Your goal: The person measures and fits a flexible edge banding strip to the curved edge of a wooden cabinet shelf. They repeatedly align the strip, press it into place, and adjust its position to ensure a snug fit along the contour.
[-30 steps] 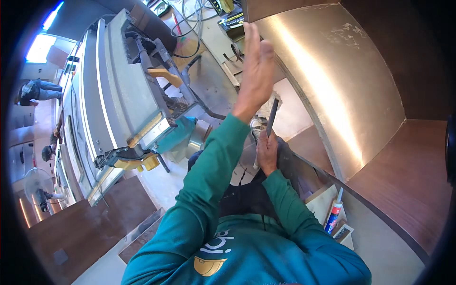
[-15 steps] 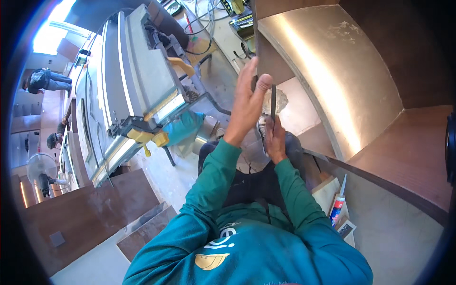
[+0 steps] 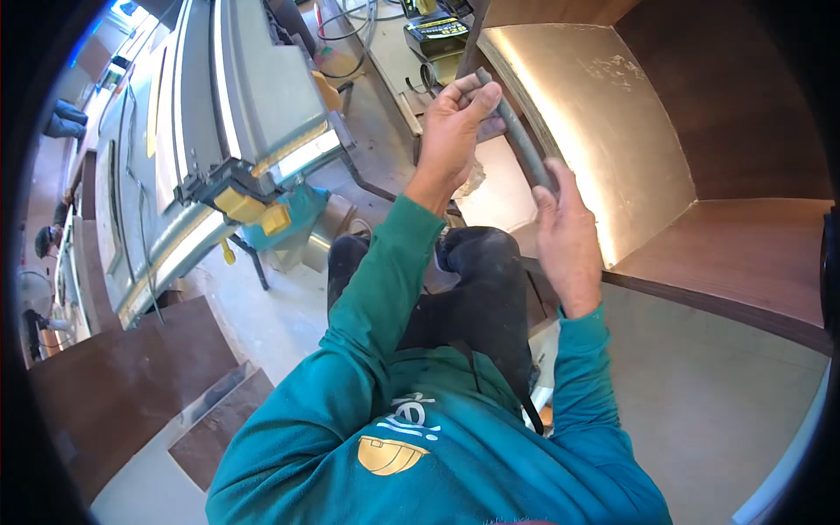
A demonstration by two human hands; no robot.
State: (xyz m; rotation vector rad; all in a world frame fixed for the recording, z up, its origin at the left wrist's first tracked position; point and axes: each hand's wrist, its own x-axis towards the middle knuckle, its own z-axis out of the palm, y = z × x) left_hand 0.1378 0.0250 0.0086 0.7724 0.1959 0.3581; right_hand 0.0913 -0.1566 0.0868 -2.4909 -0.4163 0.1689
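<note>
So the one in the green sweatshirt (image 3: 411,385) has both hands up on one thing, a slim gray bar (image 3: 521,140) slanting down to the right, a bit above and right of the middle of the frame. Left hand (image 3: 448,144) is pinching its top end, thumb against curled fingers. Right hand (image 3: 569,241) has the lower end between thumb and forefinger; can't tell how hard it's squeezing from here. The bar's up in the air over the knees, in front of a big curved tan panel (image 3: 630,131) with a bright glare down its left side, upper right of the frame.

Upper left there's a long gray machine (image 3: 262,87) with shiny rails and a chunky yellow knob (image 3: 276,219) at its near end, plus a teal bag (image 3: 302,199) just below it. A dark box with yellow markings (image 3: 436,35) sits near the top, next to some loose cable (image 3: 372,35). Big brown board (image 3: 131,372) lower left, and someone else's jeans (image 3: 66,121) way over at the left edge.
</note>
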